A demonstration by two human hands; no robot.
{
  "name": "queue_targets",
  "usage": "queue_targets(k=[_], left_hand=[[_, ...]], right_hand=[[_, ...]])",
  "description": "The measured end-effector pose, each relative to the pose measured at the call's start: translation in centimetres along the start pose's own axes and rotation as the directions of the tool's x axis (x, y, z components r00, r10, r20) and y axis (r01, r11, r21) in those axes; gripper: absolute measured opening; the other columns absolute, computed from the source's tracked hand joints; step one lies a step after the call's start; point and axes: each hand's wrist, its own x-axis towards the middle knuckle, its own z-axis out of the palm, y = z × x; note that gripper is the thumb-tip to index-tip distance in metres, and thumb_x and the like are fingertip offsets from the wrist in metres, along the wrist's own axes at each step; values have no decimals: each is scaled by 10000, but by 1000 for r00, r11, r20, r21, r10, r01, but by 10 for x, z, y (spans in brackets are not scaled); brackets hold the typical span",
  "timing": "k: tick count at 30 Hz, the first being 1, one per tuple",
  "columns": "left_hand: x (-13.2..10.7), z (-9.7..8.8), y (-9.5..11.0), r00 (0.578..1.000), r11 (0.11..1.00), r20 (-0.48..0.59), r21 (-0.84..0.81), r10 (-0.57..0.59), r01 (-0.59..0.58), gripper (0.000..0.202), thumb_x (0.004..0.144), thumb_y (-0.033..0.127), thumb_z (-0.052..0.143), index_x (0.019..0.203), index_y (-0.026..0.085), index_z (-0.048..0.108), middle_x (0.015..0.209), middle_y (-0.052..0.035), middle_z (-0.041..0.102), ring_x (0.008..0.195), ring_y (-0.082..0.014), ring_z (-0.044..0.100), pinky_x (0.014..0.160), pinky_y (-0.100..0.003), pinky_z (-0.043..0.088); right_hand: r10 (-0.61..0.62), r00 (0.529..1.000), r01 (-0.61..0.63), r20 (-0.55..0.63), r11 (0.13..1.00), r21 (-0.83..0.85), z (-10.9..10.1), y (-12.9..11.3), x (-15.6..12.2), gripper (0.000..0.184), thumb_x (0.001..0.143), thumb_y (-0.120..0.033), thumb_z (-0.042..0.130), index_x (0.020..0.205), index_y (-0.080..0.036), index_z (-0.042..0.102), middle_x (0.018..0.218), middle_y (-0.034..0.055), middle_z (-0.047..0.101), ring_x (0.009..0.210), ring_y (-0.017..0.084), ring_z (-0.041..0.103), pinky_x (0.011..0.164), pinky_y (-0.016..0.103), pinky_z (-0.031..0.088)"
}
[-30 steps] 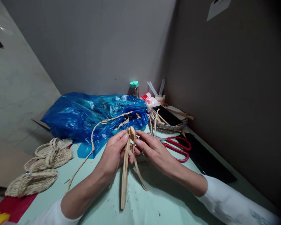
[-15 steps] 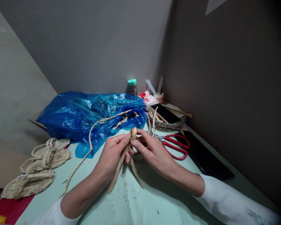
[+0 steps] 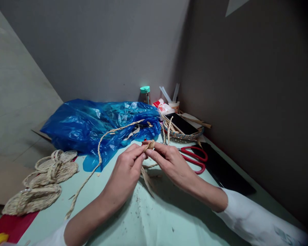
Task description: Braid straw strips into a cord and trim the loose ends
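Both of my hands meet over the pale green table (image 3: 169, 222). My left hand (image 3: 124, 171) and my right hand (image 3: 169, 162) pinch the top of a bundle of tan straw strips (image 3: 146, 176) between thumbs and fingertips. The loose ends of the strips hang down to the table between my wrists. A braided straw cord (image 3: 97, 160) runs from the blue plastic bag (image 3: 92, 126) across the table to the left of my left arm. Red-handled scissors (image 3: 195, 159) lie just right of my right hand.
Woven straw sandals (image 3: 38, 184) lie at the left edge on a red mat. A shallow basket (image 3: 183, 135) holding a black phone sits in the back corner, with a green-capped bottle (image 3: 145, 95) and a cup of sticks behind it. A dark wall stands close on the right.
The straw bundle has been drawn up and bent over between my fingertips. Its long hanging ends are shorter and now mostly hidden behind my left hand. Both hands stay close together.
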Motion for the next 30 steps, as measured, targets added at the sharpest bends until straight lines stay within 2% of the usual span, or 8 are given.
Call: queue_targets(k=[3,7,11,14,16,21,26,30], left_hand=[[-2,0,-1,997,986,19,151,74,-76,280,919,178,469,949,221,743,864,-53,631,803,-190,560,749,-279,429],[-1,-1,-2,997,972,28,222,68,-73,266,909,164,481,880,209,741,806,-43,628,744,-174,565,696,-270,434],[1,-1,-5,995,991,-43,97,-93,97,213,894,256,542,856,214,748,956,-40,670,562,-114,559,584,-254,481],[2,0,-6,983,986,-89,-48,-161,157,167,838,313,620,904,224,745,1102,-62,642,705,-158,634,568,-245,536],[3,-1,-6,980,985,-109,-71,-165,158,166,813,327,648,892,219,746,1042,-68,653,801,-193,637,582,-241,549],[2,-1,-4,969,968,-80,-109,-234,225,165,812,349,656,855,203,721,692,-8,636,580,-137,556,497,-201,484],[-2,3,-2,962,965,-133,-141,-239,221,179,805,384,672,871,218,664,721,4,651,549,-135,577,473,-215,490],[-7,5,-3,971,986,-180,34,-157,165,167,831,380,645,786,221,673,653,1,649,549,-153,603,496,-229,476]], right_hand=[[7,1000,-8,-24,1000,-21,1,-1,-1,277,987,-300,423,911,-179,660,797,-8,644,736,136,562,706,243,390],[33,998,-32,-53,999,14,2,0,0,296,971,-311,456,851,-176,690,723,-13,638,650,122,541,643,232,382],[38,998,-31,-54,992,119,2,6,1,285,948,-276,487,825,-172,722,661,-19,631,613,114,562,610,213,397],[63,994,-49,-88,986,159,0,7,2,261,932,-275,513,843,-172,736,679,-10,659,665,130,606,647,217,423],[81,989,-60,-127,985,162,0,7,2,267,923,-301,530,811,-168,733,679,-3,664,669,137,608,646,223,424],[119,975,-77,-188,973,218,2,6,2,273,889,-333,576,728,-157,707,689,15,680,665,150,609,653,239,437],[162,966,-96,-201,948,303,5,6,2,267,879,-348,590,727,-151,685,709,13,667,652,134,568,629,240,415],[206,960,-137,-190,937,321,8,4,-1,355,869,-387,602,606,-150,613,561,-20,541,549,105,461,544,237,347]])
